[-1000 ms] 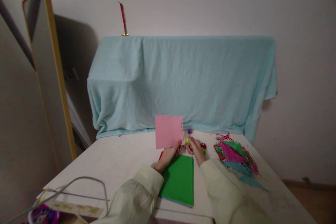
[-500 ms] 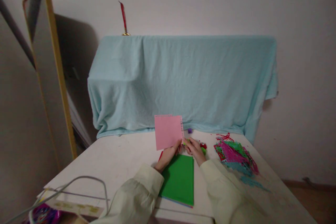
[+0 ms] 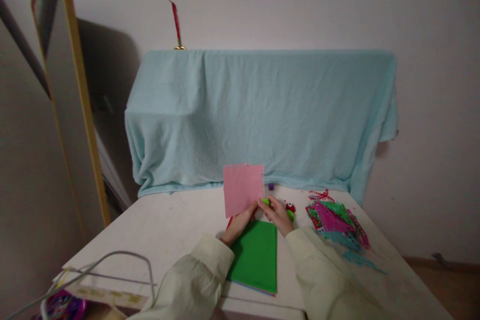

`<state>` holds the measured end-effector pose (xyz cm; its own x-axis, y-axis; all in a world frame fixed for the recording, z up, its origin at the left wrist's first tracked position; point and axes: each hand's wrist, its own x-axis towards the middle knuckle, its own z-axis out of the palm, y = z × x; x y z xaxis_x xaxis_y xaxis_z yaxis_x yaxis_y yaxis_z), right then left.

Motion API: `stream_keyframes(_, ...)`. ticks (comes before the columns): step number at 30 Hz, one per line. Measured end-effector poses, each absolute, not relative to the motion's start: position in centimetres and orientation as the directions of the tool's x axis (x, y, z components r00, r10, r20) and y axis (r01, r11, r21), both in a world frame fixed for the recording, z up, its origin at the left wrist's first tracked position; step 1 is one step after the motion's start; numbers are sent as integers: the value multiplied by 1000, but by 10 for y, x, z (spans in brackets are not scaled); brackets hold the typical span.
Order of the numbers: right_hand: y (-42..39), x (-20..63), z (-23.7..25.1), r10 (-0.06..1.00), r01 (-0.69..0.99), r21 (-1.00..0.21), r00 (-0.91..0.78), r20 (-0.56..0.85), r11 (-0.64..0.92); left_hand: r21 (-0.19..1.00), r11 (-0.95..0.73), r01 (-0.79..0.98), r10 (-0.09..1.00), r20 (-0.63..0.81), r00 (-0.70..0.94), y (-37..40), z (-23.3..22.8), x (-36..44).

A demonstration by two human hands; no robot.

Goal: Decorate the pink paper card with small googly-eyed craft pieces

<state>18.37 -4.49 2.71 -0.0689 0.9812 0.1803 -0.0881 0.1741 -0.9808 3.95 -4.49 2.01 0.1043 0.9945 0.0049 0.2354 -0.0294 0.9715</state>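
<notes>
Left hand (image 3: 240, 222): we hold the pink sheet (image 3: 243, 189) upright by its lower edge, our grip pinching it between thumb and fingers.
Right hand (image 3: 276, 214): our grip is closed on a small green tool (image 3: 266, 202) pressed at the sheet's lower right corner; we cannot tell how the tool sits on the paper.
Pink sheet: raised above the middle of the counter (image 3: 172, 230), toward its far edge, with a row of small punched marks along its right edge.
Green stack (image 3: 257, 255): flat sheets lying under our wrists, near the counter's front edge; a red sheet (image 3: 229, 222) peeks out at its far left corner.
Red piece (image 3: 290, 207): just beside our right hand, with a green bit (image 3: 290, 215) next to it.
Purple bit (image 3: 270, 186): near the far edge, behind our hands.
Cuttings (image 3: 335, 222): a loose heap of pink, green, red and blue lace-cut paper on the right side of the counter.
Basket (image 3: 75, 285): wire, at the front left corner; something purple shows inside.
Cloth (image 3: 262, 115): pale blue, draped over something along the far edge.
</notes>
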Motion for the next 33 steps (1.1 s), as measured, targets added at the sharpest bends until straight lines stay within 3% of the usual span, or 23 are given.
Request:
stream_keyframes(7,-44,187,25,953,-44,-967,-163,254,250,969,7,246,996,-30,90,-46,21,39)
stream_keyframes(17,-40,189,18,946,-4,-959,-164,280,284,957,55,285,991,-88,105,-51,31,39)
stream_keyframes(33,-40,188,16,940,-73,-944,-100,327,321,975,-62,215,986,27,165,-35,4,41)
